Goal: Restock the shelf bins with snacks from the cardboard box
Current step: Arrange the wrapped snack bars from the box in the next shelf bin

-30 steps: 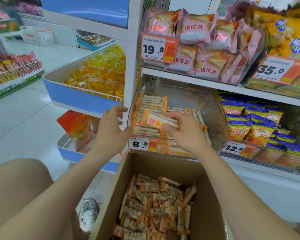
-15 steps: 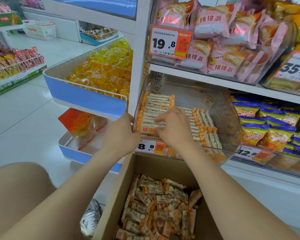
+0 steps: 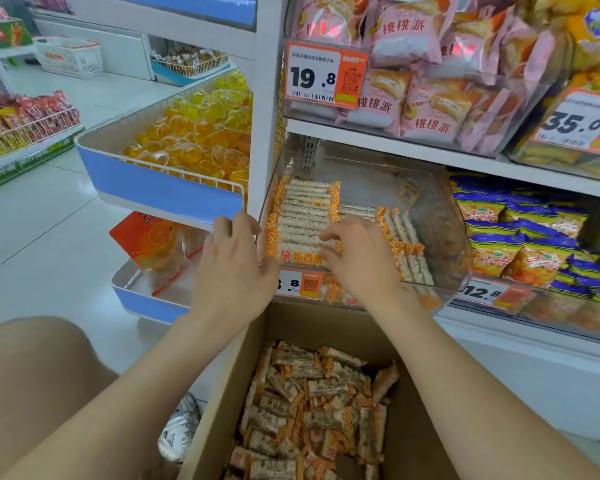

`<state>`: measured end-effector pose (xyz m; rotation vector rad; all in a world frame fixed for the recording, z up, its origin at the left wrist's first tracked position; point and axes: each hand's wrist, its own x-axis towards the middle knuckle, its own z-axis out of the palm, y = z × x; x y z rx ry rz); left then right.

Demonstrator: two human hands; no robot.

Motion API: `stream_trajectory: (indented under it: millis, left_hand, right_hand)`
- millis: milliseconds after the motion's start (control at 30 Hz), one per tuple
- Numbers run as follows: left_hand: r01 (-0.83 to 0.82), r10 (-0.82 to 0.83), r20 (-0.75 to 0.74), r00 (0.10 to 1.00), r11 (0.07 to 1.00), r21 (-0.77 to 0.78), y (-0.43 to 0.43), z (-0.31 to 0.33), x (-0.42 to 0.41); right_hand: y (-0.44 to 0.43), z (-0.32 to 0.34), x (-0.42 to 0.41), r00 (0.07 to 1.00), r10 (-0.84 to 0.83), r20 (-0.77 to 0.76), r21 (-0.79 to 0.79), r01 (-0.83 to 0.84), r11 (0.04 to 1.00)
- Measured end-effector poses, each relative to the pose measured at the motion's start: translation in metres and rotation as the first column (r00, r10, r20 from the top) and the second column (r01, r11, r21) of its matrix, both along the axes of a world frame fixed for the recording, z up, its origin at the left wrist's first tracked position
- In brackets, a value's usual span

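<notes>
gripping snack stack (image 3: 302, 220) in bin (image 3: 430, 188): right hand (image 3: 357, 261); left hand (image 3: 232, 271) seemingly alongside

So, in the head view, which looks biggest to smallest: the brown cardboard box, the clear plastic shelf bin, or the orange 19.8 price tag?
1. brown cardboard box, nearest the camera, so possibly flattered
2. clear plastic shelf bin
3. orange 19.8 price tag

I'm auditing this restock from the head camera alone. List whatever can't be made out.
All in the head view.
Price tag on the clear bin: first digit covered by the left hand.
Grip of the right hand: its own back hides whether it pinches the front bar.
Cardboard box: near end cut by the bottom edge, so the snack bars can't be counted.
35.0 tag: small print blurred.
</notes>
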<state>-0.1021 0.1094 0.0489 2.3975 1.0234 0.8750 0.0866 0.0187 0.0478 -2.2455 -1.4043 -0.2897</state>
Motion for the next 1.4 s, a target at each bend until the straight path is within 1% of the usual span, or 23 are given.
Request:
stream_trajectory:
  millis: [67,133,200,233,267,300,333,367,400,433,467,600,667,733,800,900,1000,1067,1233,1267,1300,1367,1400]
  left_hand:
    - [0.028,-0.031,0.064,0.997,0.999,0.041,-0.007,0.001,-0.005]
    - [0.096,-0.098,0.089,0.991,0.995,0.023,-0.014,0.002,-0.01]
    - [0.2,-0.2,0.003,0.98,0.979,-0.041,-0.023,-0.004,-0.013]
    - [0.261,-0.267,-0.091,0.959,0.963,-0.073,-0.027,-0.011,-0.012]
    - [0.321,-0.336,-0.217,0.916,0.941,-0.104,-0.032,-0.02,-0.011]
    - [0.374,-0.401,-0.35,0.847,0.916,-0.145,-0.037,-0.032,-0.008]
    - [0.411,-0.454,-0.478,0.752,0.89,-0.2,-0.043,-0.043,-0.004]
    - [0.43,-0.501,-0.576,0.646,0.862,-0.267,-0.048,-0.057,0.0]
    - [0.432,-0.54,-0.643,0.543,0.836,-0.337,-0.055,-0.071,0.005]
    - [0.427,-0.572,-0.677,0.464,0.814,-0.395,-0.06,-0.087,0.009]
    - [0.418,-0.599,-0.687,0.412,0.794,-0.441,-0.065,-0.103,0.012]
    - [0.349,-0.682,-0.678,0.274,0.728,-0.591,-0.08,-0.171,0.018]
    - [0.286,-0.712,-0.67,0.21,0.7,-0.654,-0.087,-0.202,0.015]
    - [0.217,-0.733,-0.656,0.18,0.68,-0.7,-0.092,-0.232,0.011]
    - [0.172,-0.751,-0.644,0.149,0.661,-0.73,-0.097,-0.254,0.009]
    - [0.102,-0.77,-0.614,0.176,0.634,-0.766,-0.103,-0.28,0.007]
    - [0.069,-0.757,-0.626,0.185,0.646,-0.761,-0.106,-0.298,0.002]
    - [0.049,-0.754,-0.633,0.178,0.649,-0.759,-0.106,-0.307,-0.001]
    - [0.017,-0.753,-0.652,0.087,0.656,-0.755,-0.103,-0.314,-0.003]
    - [0.014,-0.756,-0.652,0.062,0.654,-0.757,-0.104,-0.314,-0.004]
    - [0.01,-0.755,-0.654,0.042,0.655,-0.756,-0.105,-0.314,-0.005]
    - [0.019,-0.751,-0.66,0.021,0.66,-0.751,-0.105,-0.311,-0.005]
    - [0.027,-0.756,-0.655,0.016,0.655,-0.755,-0.105,-0.31,-0.006]
  right_hand:
    - [-0.008,-0.001,-0.002,1.0,-0.016,0.018,0.051,0.015,0.999]
    - [-0.022,-0.001,-0.012,0.999,0.022,-0.028,0.156,-0.018,0.988]
    - [-0.044,-0.004,-0.026,0.988,0.096,-0.125,0.194,-0.07,0.978]
    - [-0.056,-0.009,-0.034,0.976,0.121,-0.182,0.145,-0.095,0.985]
    - [-0.068,-0.016,-0.04,0.961,0.131,-0.242,0.045,-0.123,0.991]
    - [-0.079,-0.028,-0.044,0.947,0.123,-0.297,-0.096,-0.158,0.983]
    - [-0.089,-0.042,-0.045,0.935,0.113,-0.336,-0.246,-0.203,0.948]
    - [-0.097,-0.059,-0.045,0.921,0.105,-0.376,-0.38,-0.256,0.889]
    - [-0.105,-0.078,-0.044,0.899,0.089,-0.429,-0.48,-0.31,0.821]
    - [-0.112,-0.096,-0.044,0.873,0.056,-0.484,-0.55,-0.353,0.757]
    - [-0.118,-0.114,-0.043,0.854,0.01,-0.521,-0.602,-0.376,0.704]
    - [-0.134,-0.174,-0.043,0.814,-0.122,-0.567,-0.723,-0.421,0.548]
    - [-0.141,-0.202,-0.046,0.785,-0.174,-0.595,-0.733,-0.441,0.518]
    - [-0.148,-0.23,-0.049,0.756,-0.24,-0.609,-0.741,-0.435,0.511]
    - [-0.155,-0.252,-0.053,0.738,-0.285,-0.612,-0.758,-0.447,0.474]
    - [-0.162,-0.275,-0.061,0.729,-0.315,-0.608,-0.774,-0.456,0.439]
    - [-0.166,-0.292,-0.069,0.707,-0.344,-0.618,-0.772,-0.462,0.437]
    - [-0.169,-0.301,-0.073,0.689,-0.393,-0.609,-0.788,-0.471,0.397]
    - [-0.175,-0.313,-0.071,0.738,-0.377,-0.56,-0.826,-0.465,0.319]
    - [-0.176,-0.314,-0.07,0.74,-0.378,-0.556,-0.828,-0.455,0.327]
    - [-0.177,-0.314,-0.068,0.733,-0.388,-0.558,-0.824,-0.438,0.359]
    - [-0.176,-0.311,-0.062,0.682,-0.431,-0.591,-0.788,-0.373,0.491]
    - [-0.174,-0.309,-0.059,0.628,-0.453,-0.633,-0.745,-0.334,0.578]
